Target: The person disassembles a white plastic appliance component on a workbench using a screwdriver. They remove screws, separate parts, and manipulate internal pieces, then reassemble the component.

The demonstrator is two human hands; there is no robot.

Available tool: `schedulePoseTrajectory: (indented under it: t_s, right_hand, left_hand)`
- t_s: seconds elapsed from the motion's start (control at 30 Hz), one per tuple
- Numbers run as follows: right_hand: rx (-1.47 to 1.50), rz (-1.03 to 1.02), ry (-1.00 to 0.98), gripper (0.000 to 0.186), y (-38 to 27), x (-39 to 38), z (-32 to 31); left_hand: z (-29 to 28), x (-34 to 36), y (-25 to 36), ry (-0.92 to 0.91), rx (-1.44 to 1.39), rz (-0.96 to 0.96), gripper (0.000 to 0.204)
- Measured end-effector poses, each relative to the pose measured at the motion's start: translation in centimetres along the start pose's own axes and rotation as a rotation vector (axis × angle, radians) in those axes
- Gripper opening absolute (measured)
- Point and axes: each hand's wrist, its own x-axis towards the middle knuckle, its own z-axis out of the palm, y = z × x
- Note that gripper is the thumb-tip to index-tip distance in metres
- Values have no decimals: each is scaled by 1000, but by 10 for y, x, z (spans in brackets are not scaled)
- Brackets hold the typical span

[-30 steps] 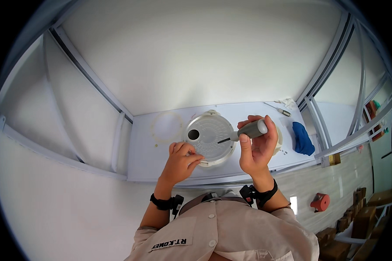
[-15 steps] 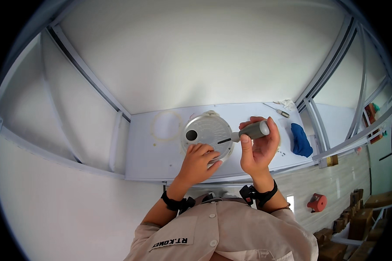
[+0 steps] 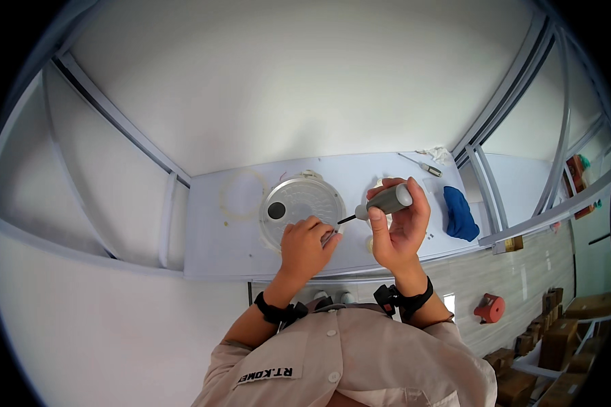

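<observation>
A round silvery disc-shaped part (image 3: pixel 305 197) with a bright rim and a dark round spot lies on the white table. My left hand (image 3: pixel 307 247) rests at its near right edge, thumb and fingers drawn together; whatever may be between them is hidden or too small to make out. My right hand (image 3: pixel 407 234) is closed around the grey handle of a screwdriver (image 3: pixel 390 199). Its dark shaft slants down to the left, the tip close to the disc's right rim and my left fingertips. Contact between tip and rim cannot be told.
A second screwdriver (image 3: pixel 429 169) lies at the table's far right, beside crumpled white material (image 3: pixel 440 156). Blue cloth (image 3: pixel 460 214) sits near the right edge. A pale yellowish ring (image 3: pixel 223 193) is left of the disc. Metal frame posts (image 3: pixel 483 193) stand at the table's right end.
My left hand's spread fingers have drawn together at the disc's near right edge. The screwdriver tip has shifted from over the disc to its right rim. The whole view has shifted slightly.
</observation>
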Motion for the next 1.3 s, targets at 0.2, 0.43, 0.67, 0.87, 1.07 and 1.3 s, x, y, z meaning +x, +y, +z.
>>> schedulePoseTrajectory:
  t_s: [0.2, 0.43, 0.67, 0.87, 1.07, 1.3]
  right_hand:
    - [29, 27, -96, 67, 10, 0, -4]
    - [54, 82, -124, 63, 19, -4, 0]
    - [43, 82, -160, 63, 22, -1, -4]
    - [96, 108, -154, 62, 23, -1, -6]
    - [76, 78, -152, 61, 24, 0, -7]
    - [-146, -131, -236, 69, 14, 13, -10]
  left_hand:
    - [4, 1, 6, 9, 10, -33, 16]
    - [6, 1, 8, 98, -9, 26, 15]
    - [8, -1, 5, 83, -94, -24, 13]
    - [5, 0, 5, 77, -51, 11, 15]
    - [8, 0, 5, 96, -25, 38, 14]
    - [12, -3, 2, 99, -4, 7, 12]
